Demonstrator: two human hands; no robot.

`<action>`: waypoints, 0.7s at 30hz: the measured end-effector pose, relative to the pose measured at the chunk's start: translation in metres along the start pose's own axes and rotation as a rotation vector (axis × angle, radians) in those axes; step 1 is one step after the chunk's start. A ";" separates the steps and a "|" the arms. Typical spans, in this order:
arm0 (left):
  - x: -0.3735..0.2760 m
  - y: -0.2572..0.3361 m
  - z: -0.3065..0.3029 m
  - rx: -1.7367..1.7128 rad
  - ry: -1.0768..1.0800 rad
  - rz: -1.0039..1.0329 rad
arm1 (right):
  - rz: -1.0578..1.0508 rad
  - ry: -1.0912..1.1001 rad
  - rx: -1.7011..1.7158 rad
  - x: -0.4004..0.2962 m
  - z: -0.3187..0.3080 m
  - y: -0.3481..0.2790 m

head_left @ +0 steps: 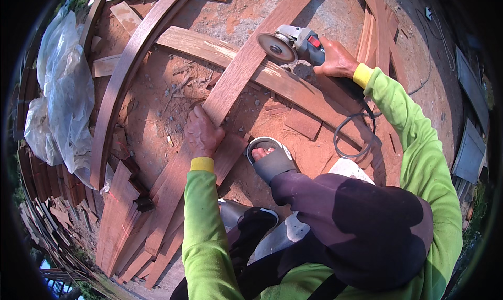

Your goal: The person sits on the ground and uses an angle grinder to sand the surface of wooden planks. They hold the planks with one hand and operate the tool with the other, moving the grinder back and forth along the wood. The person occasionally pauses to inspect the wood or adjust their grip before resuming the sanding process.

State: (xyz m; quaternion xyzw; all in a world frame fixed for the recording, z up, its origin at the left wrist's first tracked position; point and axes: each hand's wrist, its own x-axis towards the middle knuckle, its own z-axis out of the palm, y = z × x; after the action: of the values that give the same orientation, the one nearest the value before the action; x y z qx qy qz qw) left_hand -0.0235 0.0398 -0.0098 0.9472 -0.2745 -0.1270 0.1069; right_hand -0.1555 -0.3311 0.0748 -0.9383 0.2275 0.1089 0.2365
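Observation:
My right hand (337,59) grips the body of an angle grinder (308,44) with a red switch. Its round disc (277,48) faces left, at the right edge of a long wooden board (239,74); whether it touches the wood I cannot tell. Around the near part of that board my left hand (203,133) is closed, holding it at the edge. The board runs from the top of the view down toward the lower left. Underneath, a second plank (290,87) crosses it at an angle. A black cord (369,107) trails from the grinder's rear.
Stacked boards (129,237) lie at lower left, and a curved wooden piece (122,75) stretches along the left. Clear plastic sheeting (65,87) is heaped beyond it. My sandalled foot (271,154) rests near a wood offcut (302,123). More planks (381,36) lean at upper right.

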 end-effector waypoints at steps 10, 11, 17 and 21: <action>-0.001 0.001 -0.004 -0.018 0.022 0.020 | -0.020 0.000 -0.028 0.000 0.000 -0.002; -0.001 0.002 -0.004 -0.019 0.030 0.024 | -0.016 -0.006 -0.029 0.000 0.000 -0.001; 0.000 0.000 -0.002 -0.022 0.012 0.024 | -0.032 0.003 -0.018 -0.001 -0.001 -0.005; -0.001 0.001 -0.006 -0.025 0.011 0.022 | 0.001 -0.016 -0.003 0.000 -0.001 -0.006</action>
State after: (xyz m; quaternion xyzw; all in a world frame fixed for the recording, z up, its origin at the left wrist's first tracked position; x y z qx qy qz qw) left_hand -0.0232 0.0402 -0.0041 0.9434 -0.2825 -0.1242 0.1213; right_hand -0.1527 -0.3266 0.0783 -0.9376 0.2261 0.1169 0.2371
